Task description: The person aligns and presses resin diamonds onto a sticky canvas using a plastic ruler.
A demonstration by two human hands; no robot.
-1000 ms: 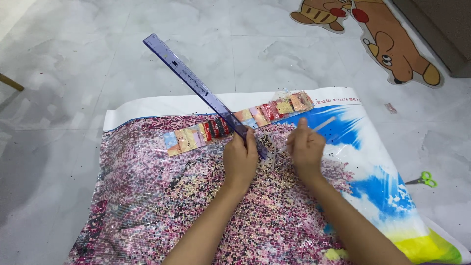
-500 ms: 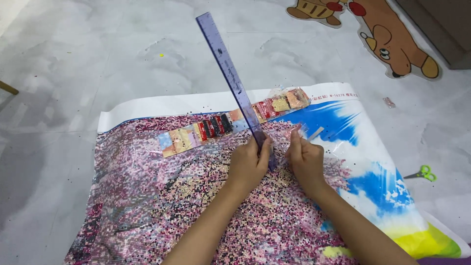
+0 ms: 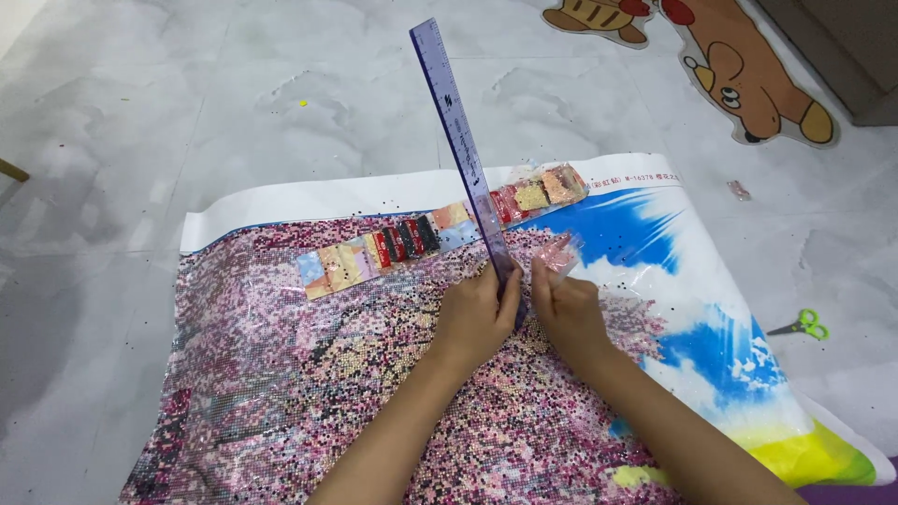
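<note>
A large bead-mosaic canvas (image 3: 281, 374), pink and black on the left and blue sky on the right, lies on the grey floor. My left hand (image 3: 475, 313) presses the near end of a long translucent purple ruler (image 3: 458, 131), which runs away from me across the canvas and onto the floor. My right hand (image 3: 566, 309), just to the right of the ruler, pinches a small clear bag of pink beads (image 3: 561, 251). A row of small bead bags (image 3: 412, 238) in several colours lies across the canvas under the ruler.
Green-handled scissors (image 3: 803, 324) lie on the floor to the right. Cartoon animal floor stickers (image 3: 739, 75) are at the top right, beside a dark furniture edge (image 3: 842, 47). A small packet (image 3: 739, 190) lies on the floor near the canvas corner.
The ruler has swung clockwise, from slanting far left to nearly straight ahead. My right hand has come closer to the ruler and now holds the small bead bag.
</note>
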